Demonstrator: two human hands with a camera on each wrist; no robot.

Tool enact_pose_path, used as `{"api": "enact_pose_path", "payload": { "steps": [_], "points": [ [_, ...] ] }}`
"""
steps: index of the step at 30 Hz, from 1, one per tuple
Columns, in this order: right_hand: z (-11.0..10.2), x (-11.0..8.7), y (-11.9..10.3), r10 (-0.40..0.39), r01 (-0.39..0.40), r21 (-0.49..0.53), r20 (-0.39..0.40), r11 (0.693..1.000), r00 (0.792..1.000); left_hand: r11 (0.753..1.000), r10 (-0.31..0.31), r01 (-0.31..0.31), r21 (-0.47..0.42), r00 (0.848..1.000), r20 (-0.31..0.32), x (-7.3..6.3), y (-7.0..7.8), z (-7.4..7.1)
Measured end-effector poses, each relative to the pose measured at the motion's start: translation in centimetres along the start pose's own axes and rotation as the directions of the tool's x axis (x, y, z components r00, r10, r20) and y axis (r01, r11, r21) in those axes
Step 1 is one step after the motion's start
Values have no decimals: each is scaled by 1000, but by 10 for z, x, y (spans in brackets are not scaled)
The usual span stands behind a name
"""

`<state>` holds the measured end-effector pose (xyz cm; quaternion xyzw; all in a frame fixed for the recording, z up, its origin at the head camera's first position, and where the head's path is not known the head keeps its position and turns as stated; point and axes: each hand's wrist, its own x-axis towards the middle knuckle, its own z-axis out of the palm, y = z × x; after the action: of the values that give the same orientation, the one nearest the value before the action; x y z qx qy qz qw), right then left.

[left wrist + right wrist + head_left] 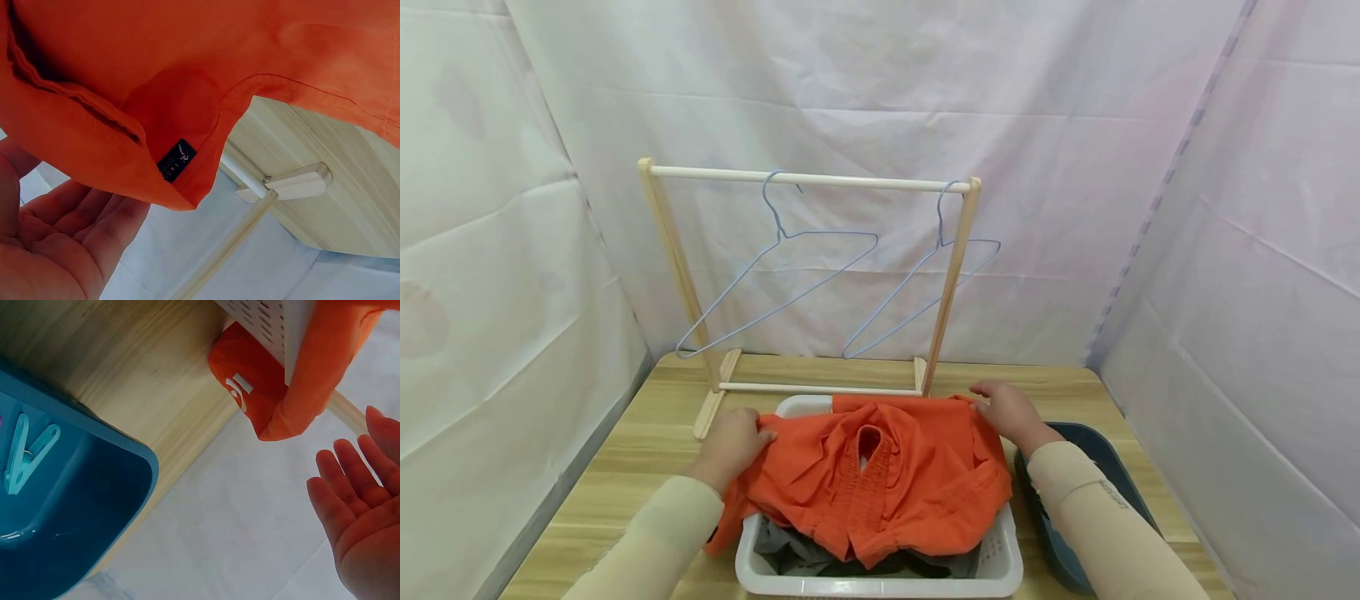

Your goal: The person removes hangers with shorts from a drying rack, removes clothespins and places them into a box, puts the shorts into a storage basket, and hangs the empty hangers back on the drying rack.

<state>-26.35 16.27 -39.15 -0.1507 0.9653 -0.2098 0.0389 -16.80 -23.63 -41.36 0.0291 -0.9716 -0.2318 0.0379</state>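
An orange shirt (887,471) lies spread over a white laundry basket (880,586) at the table's front, its collar facing up. My left hand (735,442) rests at the shirt's left edge. In the left wrist view that hand (69,231) is relaxed and open under the orange cloth (187,69), with nothing pinched between the fingers. My right hand (1006,410) lies at the shirt's right back corner. In the right wrist view the right hand (356,494) has straight fingers, a little apart from the hanging shirt corner (275,400).
A wooden clothes rack (805,178) stands behind the basket with two blue wire hangers (827,234) (939,221) on it. Grey garments (790,554) lie under the shirt. A blue bin (1078,508) to the right holds a teal clothespin (28,450). White sheets enclose the table (625,467).
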Motion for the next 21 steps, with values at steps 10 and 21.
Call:
{"api": "enact_pose_path", "payload": {
  "steps": [10,21],
  "points": [
    [10,13,7,17,-17,-12,38,1000,999,997,-71,73,-29,996,62,3,-2,5],
    [17,26,5,10,-5,-76,66,997,998,983,-101,119,-141,986,133,15,-5,15]
  ]
}}
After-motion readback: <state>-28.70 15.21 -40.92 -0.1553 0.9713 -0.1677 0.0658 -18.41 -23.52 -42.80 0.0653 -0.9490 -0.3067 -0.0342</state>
